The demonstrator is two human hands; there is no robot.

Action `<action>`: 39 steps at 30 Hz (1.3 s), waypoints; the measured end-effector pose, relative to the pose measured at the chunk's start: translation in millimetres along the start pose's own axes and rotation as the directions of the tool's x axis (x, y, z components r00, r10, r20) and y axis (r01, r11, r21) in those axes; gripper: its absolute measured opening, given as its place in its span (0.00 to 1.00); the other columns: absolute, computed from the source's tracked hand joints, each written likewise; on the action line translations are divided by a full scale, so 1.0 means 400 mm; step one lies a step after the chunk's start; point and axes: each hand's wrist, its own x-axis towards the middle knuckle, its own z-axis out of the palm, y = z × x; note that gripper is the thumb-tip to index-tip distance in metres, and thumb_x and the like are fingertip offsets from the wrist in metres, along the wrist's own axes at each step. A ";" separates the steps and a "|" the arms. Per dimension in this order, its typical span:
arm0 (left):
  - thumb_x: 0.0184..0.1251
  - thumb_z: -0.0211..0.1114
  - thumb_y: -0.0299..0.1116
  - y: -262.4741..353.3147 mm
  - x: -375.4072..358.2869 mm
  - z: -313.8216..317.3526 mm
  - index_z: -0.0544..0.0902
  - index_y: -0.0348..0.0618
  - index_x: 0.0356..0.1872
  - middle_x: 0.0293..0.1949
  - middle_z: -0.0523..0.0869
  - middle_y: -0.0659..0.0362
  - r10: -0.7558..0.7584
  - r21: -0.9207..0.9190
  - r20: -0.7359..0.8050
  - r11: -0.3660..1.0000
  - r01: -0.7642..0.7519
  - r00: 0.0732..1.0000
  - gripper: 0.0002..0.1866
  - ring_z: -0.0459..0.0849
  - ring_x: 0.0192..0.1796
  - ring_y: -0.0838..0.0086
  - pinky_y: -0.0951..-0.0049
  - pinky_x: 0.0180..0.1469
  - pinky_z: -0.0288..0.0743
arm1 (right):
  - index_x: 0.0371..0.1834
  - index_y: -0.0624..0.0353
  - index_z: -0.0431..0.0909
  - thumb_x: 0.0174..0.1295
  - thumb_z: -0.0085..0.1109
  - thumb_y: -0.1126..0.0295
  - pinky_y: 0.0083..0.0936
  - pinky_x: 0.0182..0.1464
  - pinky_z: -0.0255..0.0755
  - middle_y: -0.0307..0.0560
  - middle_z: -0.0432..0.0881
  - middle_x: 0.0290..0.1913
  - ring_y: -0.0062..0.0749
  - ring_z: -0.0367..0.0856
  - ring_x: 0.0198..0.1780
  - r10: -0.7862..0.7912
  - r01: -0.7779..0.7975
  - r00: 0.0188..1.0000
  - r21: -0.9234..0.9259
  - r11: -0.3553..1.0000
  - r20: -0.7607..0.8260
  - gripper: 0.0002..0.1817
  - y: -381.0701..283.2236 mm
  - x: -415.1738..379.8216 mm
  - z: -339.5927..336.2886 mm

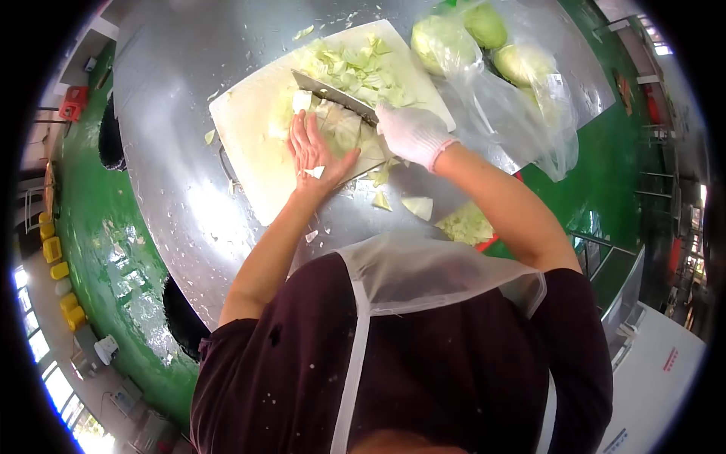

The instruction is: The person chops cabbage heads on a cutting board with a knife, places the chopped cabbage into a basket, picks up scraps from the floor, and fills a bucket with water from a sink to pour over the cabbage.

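My right hand, in a white knit glove, grips the handle of a kitchen knife with a wide blade. The blade stands along the far side of a partly cut piece of cabbage. My bare left hand holds the cabbage from the near left side, its fingertips close to the blade and its thumb apart. A white scrap clings to the back of this hand. Both hands are over a white cutting board. Beyond the blade lies a heap of chopped cabbage; the knife handle is hidden inside the glove.
Whole cabbages and a clear plastic bag lie on the metal table at the right. Cut cabbage sits in a red-edged container below the table's near edge. Loose scraps lie near the board.
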 end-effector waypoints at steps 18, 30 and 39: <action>0.72 0.45 0.40 -0.097 0.397 -0.104 0.42 0.73 0.77 0.80 0.40 0.76 0.722 -0.126 0.682 -0.044 -0.991 -0.119 0.36 0.41 0.81 0.74 0.52 0.81 0.33 | 0.44 0.57 0.72 0.69 0.47 0.64 0.45 0.39 0.74 0.55 0.84 0.34 0.52 0.83 0.38 0.153 -0.152 0.987 0.008 0.988 -0.041 0.10 0.114 -0.045 -0.004; 0.39 0.82 0.45 -0.098 0.301 -0.118 0.56 0.45 0.74 0.72 0.60 0.41 0.075 0.172 0.734 0.941 -0.291 0.675 0.59 0.61 0.73 0.49 0.53 0.71 0.62 | 0.44 0.58 0.70 0.69 0.47 0.60 0.45 0.39 0.74 0.54 0.84 0.33 0.51 0.84 0.38 0.153 -0.149 0.987 0.071 0.986 -0.055 0.13 0.107 -0.052 -0.006; 0.59 0.67 0.56 -0.079 0.082 -0.094 0.64 0.40 0.69 0.68 0.63 0.41 -0.282 0.025 0.005 0.959 0.282 0.959 0.43 0.61 0.70 0.49 0.49 0.69 0.58 | 0.47 0.62 0.67 0.69 0.47 0.64 0.47 0.39 0.74 0.58 0.82 0.31 0.55 0.83 0.37 -0.052 0.051 0.987 -0.011 0.999 -0.154 0.13 0.044 -0.039 -0.026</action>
